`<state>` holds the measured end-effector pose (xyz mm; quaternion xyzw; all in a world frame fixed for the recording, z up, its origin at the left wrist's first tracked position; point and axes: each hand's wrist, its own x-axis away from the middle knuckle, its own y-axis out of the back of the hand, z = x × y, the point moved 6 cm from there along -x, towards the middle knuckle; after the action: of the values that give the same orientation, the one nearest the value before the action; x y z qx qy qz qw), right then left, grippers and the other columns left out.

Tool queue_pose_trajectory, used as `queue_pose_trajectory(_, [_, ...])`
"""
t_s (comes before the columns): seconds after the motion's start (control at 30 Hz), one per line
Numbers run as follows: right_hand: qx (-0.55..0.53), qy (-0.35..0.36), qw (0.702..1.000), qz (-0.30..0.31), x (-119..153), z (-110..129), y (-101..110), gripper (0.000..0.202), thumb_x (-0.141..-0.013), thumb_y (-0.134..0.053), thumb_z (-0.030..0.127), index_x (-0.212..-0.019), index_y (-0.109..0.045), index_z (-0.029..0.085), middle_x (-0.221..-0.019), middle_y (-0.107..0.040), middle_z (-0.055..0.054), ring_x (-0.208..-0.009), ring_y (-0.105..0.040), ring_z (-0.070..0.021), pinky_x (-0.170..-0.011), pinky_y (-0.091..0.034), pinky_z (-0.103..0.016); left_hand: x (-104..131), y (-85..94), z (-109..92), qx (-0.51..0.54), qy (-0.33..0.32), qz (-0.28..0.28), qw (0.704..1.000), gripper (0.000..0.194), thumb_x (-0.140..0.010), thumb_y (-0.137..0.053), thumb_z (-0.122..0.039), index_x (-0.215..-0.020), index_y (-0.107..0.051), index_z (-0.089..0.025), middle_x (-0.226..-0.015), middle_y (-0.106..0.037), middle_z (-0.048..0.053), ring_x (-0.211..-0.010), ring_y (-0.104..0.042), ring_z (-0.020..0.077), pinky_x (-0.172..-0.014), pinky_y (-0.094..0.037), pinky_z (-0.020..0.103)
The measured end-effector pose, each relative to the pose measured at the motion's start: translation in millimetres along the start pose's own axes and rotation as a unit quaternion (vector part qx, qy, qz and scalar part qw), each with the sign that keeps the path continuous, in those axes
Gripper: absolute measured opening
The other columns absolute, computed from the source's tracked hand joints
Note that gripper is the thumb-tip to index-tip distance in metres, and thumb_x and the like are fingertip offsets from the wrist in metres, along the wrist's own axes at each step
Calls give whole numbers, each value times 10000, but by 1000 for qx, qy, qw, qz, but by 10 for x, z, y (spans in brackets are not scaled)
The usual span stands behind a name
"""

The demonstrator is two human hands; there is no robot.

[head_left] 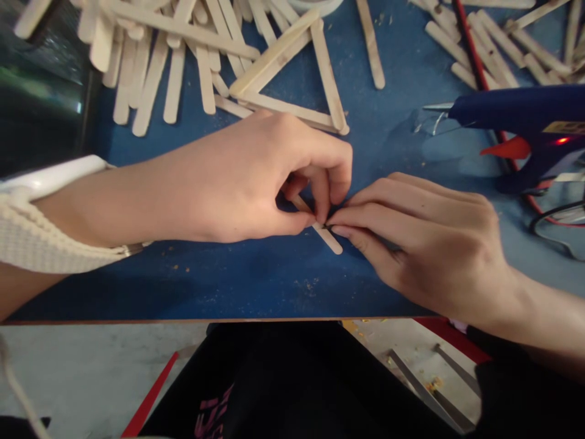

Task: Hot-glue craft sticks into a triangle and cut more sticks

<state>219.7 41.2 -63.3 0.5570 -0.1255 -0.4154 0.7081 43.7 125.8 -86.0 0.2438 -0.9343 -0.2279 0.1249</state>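
Right now, the stick slants under your fingers, near the front edge of the blue table, its lower end bare. Your left hand pinches it between thumb and fingertips. Your right hand brings its fingertips close together at the stick's side — whether they grip anything, I cannot tell. Just beyond lies a triangle of sticks; loose sticks heap up farther left — and the glue gun sits right, its red light lit.
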Motion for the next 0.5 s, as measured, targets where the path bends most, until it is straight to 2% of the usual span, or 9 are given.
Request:
queue_pose_trajectory(0.2, [31, -53, 997, 53, 8, -13, -13, 304, -1262, -605, 234, -1168, -878, 332, -1117, -901, -4, -982, -878, -250, -820, -711, -425, 11, 9, 5, 9, 3, 7, 1000, 143, -994, -799, -288, -1130, -831, -322, -1055, -919, -61, -911, -851, 186, -835, -609, 292])
queue_pose_trajectory(0.5, [44, -20, 998, 43, 48, 21, -4, 249, -1226, -666, 193, -1213, -882, 317, -1159, -898, -8, -970, -871, -240, -808, -700, -405, 24, 1, 14, 15, 1, 10, 1000, 130, -1022, -793, -310, -1146, -830, -324, -1081, -919, -48, -956, -861, 205, -867, -618, 303])
